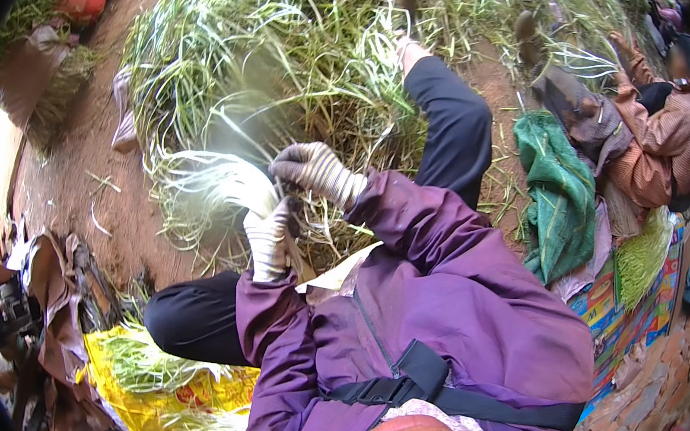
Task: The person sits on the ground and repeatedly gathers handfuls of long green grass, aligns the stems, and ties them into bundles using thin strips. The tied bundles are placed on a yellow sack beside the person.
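My left hand (pixel 268 231), in a striped knit glove with dark fingers, grips a bundle of pale grass stalks (pixel 225 180). The bundle fans out to the left in a whitish sheaf. Just above it, my right hand (pixel 315 169), gloved the same way, has its fingers curled at the stalks by the bundle's gripped end. A thin stalk runs from the upper left to these fingers; their tips are partly hidden. Beyond both hands spreads a large heap of long green grass (pixel 242 51), lying between my bent legs.
On the right sits another person (pixel 662 139) holding pale stalks, near a green woven sack (pixel 557 191) and a patterned mat (pixel 625 324). Cut grass lies on a yellow sheet (pixel 130 406) at lower left. Bare earth (pixel 68 179) borders the heap; filled sacks (pixel 82 1) stand upper left.
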`<state>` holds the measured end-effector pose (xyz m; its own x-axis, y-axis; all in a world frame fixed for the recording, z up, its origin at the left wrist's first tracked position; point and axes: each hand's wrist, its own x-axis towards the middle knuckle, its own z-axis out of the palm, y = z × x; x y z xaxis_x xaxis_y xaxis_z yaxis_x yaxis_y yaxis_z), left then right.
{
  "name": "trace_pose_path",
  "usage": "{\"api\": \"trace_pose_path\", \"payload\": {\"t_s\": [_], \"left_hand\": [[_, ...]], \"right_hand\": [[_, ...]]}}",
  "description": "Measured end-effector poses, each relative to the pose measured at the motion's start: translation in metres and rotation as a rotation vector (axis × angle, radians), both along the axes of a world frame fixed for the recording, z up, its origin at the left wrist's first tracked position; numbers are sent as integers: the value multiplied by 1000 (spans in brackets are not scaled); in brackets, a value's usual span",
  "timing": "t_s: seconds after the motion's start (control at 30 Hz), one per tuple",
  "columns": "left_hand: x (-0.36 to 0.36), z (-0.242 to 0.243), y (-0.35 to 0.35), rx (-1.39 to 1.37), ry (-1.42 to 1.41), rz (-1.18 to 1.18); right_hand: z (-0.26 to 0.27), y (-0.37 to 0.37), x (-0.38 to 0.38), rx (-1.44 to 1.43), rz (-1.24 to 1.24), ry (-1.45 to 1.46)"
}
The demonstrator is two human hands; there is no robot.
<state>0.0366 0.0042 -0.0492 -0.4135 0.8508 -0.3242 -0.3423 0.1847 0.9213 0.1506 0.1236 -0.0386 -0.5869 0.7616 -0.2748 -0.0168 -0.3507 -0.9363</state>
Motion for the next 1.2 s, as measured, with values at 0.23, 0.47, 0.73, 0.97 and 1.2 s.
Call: {"api": "trace_pose_path", "payload": {"t_s": [0.23,0.47,0.73,0.97,1.2], "left_hand": [[-12,7,4,-23,-299,181],[-21,22,-5,60,-290,372],[-62,30,-25,162,-987,-16],[-46,14,-26,240,-556,310],[-41,23,-24,211,-520,336]], "right_hand": [[-11,-45,44,-97,451,-93],[-42,-49,94,51,427,-343],[-78,-28,133,887,545,-915],[-8,-21,73,137,216,-177],[13,-40,45,-71,531,-125]]}}
